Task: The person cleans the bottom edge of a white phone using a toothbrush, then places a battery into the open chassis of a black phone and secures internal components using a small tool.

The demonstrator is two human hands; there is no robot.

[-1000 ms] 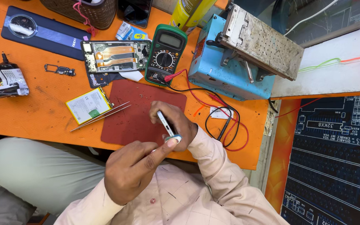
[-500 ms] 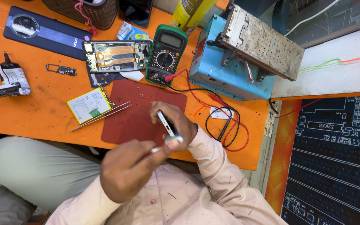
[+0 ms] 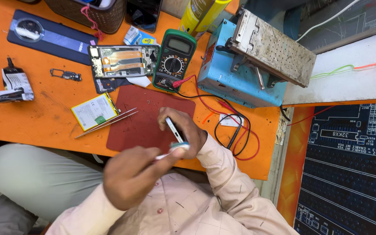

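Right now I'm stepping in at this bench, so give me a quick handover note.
Left hand: shut on a white tool, its tip at the lower end of the slim phone.
Right hand: holds the slim phone on edge above the red mat.
On the table: tweezers, battery, opened phone frame, multimeter.
Done: frame lies open, battery out. Left: those parts are not yet reassembled.

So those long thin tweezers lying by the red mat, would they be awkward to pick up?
Probably a bit. The tweezers lie flat across the mat edge and the orange table, so fingers would likely have to pinch their thin sides. They look like bare metal, so probably stiff, light and somewhat slippery. A push would more likely slide or spin them than roll them.
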